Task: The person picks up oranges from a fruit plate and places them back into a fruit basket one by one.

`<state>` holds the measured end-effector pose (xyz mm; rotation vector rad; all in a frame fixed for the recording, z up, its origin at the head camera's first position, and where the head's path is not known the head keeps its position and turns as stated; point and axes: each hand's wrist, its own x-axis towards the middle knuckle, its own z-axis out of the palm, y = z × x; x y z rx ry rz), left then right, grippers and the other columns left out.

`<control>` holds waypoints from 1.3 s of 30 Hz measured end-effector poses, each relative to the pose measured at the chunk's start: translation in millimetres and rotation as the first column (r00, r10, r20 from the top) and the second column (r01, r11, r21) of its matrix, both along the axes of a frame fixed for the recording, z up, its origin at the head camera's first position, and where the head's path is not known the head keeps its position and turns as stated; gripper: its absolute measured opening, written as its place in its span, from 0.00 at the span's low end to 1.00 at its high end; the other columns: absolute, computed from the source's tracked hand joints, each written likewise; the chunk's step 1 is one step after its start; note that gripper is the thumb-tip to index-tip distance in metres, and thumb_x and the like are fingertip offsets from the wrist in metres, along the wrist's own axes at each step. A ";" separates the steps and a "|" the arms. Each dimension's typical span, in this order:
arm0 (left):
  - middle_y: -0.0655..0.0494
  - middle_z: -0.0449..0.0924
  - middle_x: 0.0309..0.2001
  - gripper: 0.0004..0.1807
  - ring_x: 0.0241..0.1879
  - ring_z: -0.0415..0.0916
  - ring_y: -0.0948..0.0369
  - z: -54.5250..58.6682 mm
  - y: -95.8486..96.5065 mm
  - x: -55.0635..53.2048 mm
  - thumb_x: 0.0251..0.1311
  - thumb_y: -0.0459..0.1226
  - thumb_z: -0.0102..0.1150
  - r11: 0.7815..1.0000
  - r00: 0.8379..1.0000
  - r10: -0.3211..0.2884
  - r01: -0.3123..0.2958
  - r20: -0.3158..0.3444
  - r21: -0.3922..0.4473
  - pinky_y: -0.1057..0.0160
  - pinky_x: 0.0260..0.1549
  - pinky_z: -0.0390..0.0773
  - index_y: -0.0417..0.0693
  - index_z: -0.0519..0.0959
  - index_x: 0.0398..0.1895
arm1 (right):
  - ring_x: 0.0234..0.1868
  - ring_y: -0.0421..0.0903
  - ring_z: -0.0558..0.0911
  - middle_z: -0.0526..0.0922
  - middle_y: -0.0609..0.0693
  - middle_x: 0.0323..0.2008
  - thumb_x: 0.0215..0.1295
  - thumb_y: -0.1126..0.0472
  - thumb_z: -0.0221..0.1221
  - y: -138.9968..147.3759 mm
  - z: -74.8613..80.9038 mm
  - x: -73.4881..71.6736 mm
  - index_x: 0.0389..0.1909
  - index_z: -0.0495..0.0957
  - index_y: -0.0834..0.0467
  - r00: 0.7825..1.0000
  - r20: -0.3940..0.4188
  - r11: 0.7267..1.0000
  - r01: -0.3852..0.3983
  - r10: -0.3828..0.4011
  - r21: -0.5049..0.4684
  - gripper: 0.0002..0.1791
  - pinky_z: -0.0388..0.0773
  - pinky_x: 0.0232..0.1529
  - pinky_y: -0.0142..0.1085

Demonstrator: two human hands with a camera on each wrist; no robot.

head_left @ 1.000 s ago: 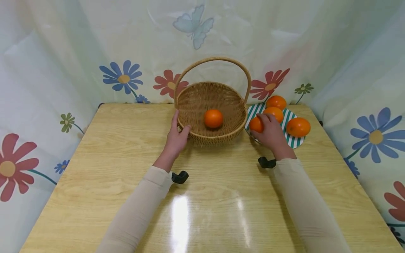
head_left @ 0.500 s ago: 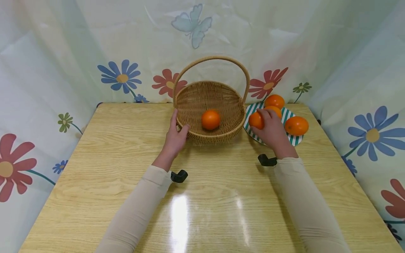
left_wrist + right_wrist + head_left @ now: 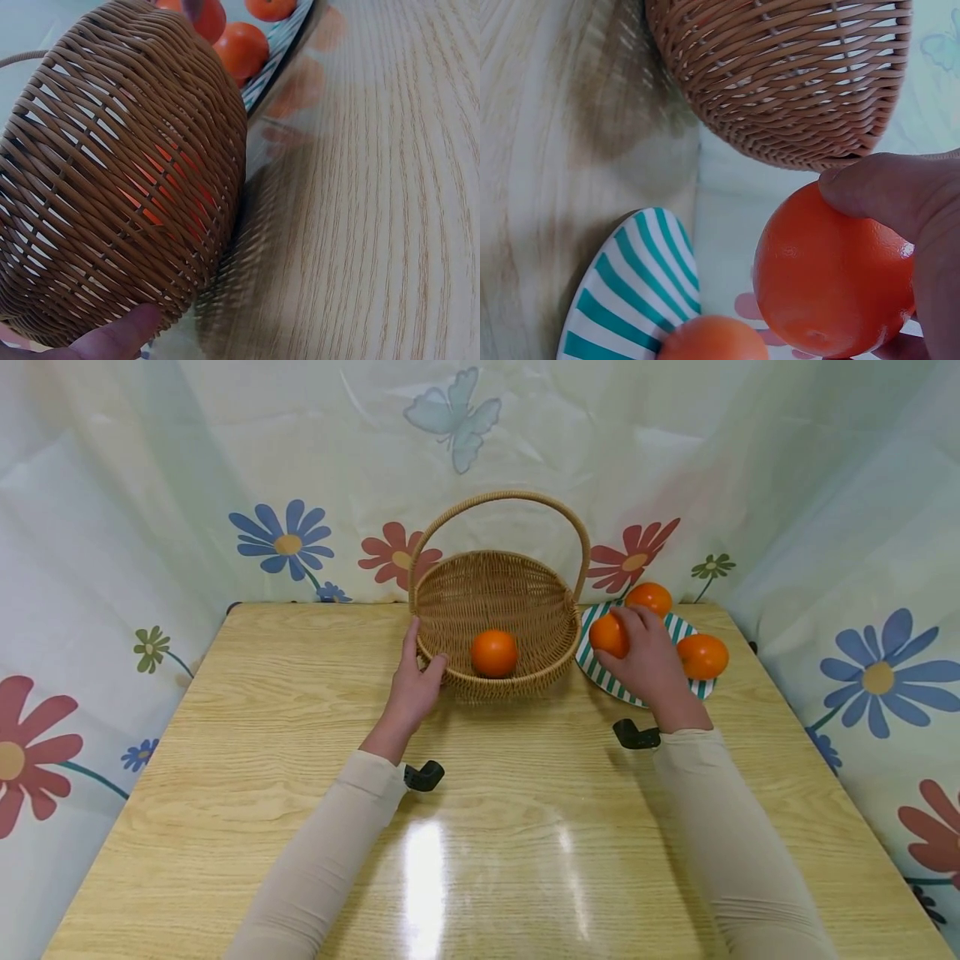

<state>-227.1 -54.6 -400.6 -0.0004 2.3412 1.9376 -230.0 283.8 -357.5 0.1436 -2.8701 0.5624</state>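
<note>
A pale curtain printed with flowers and a butterfly hangs behind and to both sides of the worktop, whose surface is light wood grain with bright glare on the near part. At its far edge, about the middle, sits a woven basket with a tall arched handle. Just right of it lies a plate striped green and white.

The left hand touches the basket's near left side from outside, thumb and forefinger spread wide apart. The right hand is closed, thumb and fingers, round an orange, held above the left part of the plate and near the basket's right side.

A second orange lies in the basket, against its near wall. On the plate are a far orange and a right-hand orange. Each wrist carries a small black device.
</note>
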 end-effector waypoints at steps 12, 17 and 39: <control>0.48 0.47 0.77 0.39 0.45 0.76 0.50 -2.8 -1.1 -1.9 0.68 0.53 0.46 0.999 1.000 0.008 -0.008 -0.009 -0.044 0.58 0.27 0.70 0.85 0.36 0.74 | 0.60 0.66 0.66 0.59 0.64 0.68 0.61 0.56 0.64 -4.1 11.7 2.6 0.71 0.60 0.56 0.998 -0.051 0.999 -0.025 0.024 -0.020 0.39 0.70 0.57 0.64; 0.48 0.49 0.77 0.39 0.56 0.73 0.52 -2.7 -0.5 -2.7 0.67 0.53 0.46 0.999 1.000 0.009 -0.009 -0.007 -0.038 0.59 0.33 0.72 0.87 0.37 0.73 | 0.61 0.66 0.66 0.59 0.64 0.68 0.61 0.56 0.64 -5.4 15.4 4.3 0.71 0.61 0.56 0.998 -0.062 0.999 -0.028 0.026 -0.026 0.38 0.70 0.57 0.64; 0.53 0.46 0.78 0.39 0.69 0.63 0.52 -2.9 -0.1 -5.0 0.69 0.51 0.47 1.000 1.000 0.003 -0.003 -0.006 -0.015 0.51 0.58 0.71 0.85 0.37 0.74 | 0.62 0.67 0.67 0.59 0.62 0.69 0.61 0.56 0.65 -14.5 28.2 9.9 0.70 0.62 0.53 0.991 -0.125 0.999 -0.045 0.041 -0.030 0.37 0.71 0.57 0.64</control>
